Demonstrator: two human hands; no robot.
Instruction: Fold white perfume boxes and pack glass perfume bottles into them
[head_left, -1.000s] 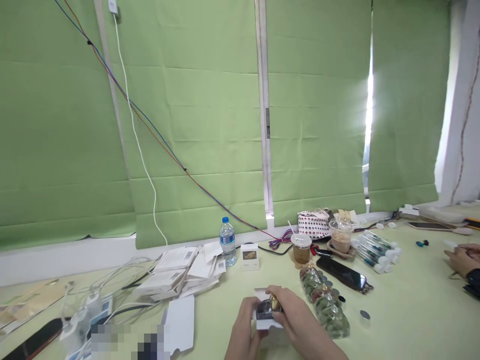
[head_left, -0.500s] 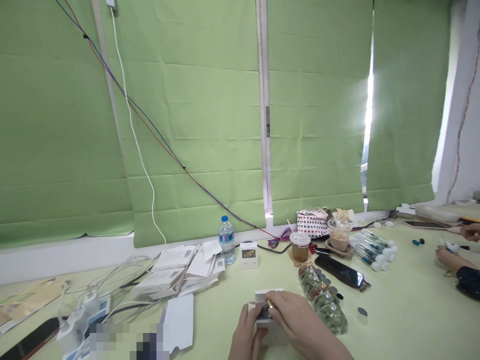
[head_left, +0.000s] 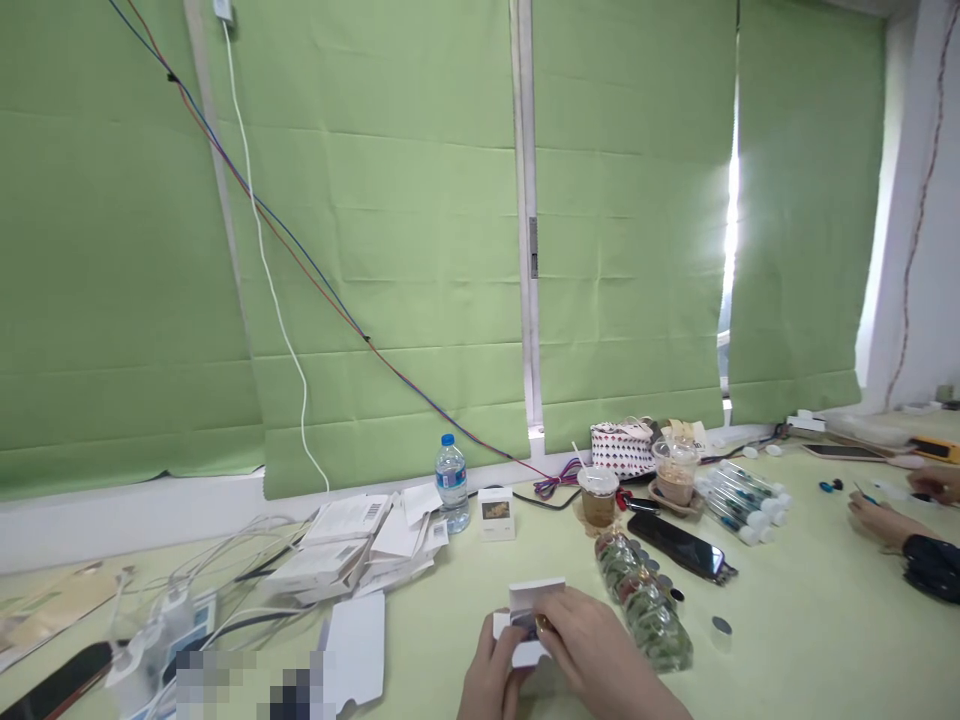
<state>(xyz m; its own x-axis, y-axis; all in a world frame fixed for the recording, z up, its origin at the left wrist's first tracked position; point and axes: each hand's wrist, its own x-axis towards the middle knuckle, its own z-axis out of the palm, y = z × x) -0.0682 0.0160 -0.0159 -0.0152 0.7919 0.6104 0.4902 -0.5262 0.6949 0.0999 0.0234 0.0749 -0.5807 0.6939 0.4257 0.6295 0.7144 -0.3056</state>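
A small white cardboard box [head_left: 531, 655] sits low in the middle, its lid flap [head_left: 536, 592] standing up. My left hand [head_left: 491, 668] is wrapped round its left side. My right hand [head_left: 592, 645] is closed at the opening, fingertips pinched by a small gold-coloured piece [head_left: 541, 622]; the fingers hide most of it. Something dark shows inside the box between the two hands. Just right of my right hand lies a row of clear-wrapped packs with green contents [head_left: 651, 615]. Beyond the box stands a closed white box with a picture [head_left: 496, 514].
Flattened white cartons [head_left: 330, 560], cables and white plugs [head_left: 146, 655] fill the left. A water bottle [head_left: 451, 480], an iced drink [head_left: 598, 497] and another cup [head_left: 675, 475] stand at the back. A phone [head_left: 679, 545] lies right. Another person's hands [head_left: 885, 522] work far right.
The white box has tilted, so more of its front edge and raised flap shows. My right fingers have shifted slightly at the opening. The other person's nearer hand has moved left.
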